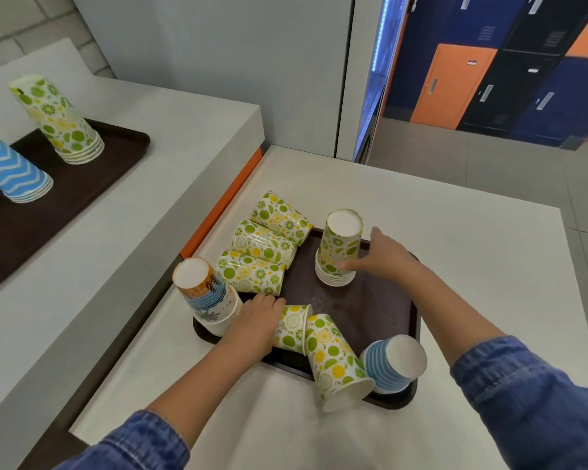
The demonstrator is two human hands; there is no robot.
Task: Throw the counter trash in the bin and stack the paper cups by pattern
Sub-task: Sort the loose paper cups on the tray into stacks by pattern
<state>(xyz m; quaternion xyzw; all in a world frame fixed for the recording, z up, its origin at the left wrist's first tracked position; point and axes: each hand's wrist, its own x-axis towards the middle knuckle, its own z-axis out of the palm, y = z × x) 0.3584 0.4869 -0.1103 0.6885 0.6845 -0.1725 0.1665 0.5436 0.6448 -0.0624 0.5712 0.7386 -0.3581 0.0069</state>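
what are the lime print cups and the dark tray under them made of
Lime print cups: paper by the look, matte printed walls, plain white bases and rolled rims. Dark tray: probably moulded plastic, dark brown with a dull, lightly scuffed sheen and a raised rounded rim; the picture cannot rule out coated fibre.

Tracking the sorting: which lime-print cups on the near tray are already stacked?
The upside-down stack by the right hand; the other lime cups there lie tipped over, unstacked.

Orange, blue and black lockers (pixel 455 83) stand beyond a grey tiled floor (pixel 489 171), beside a pale wall (pixel 218 62).
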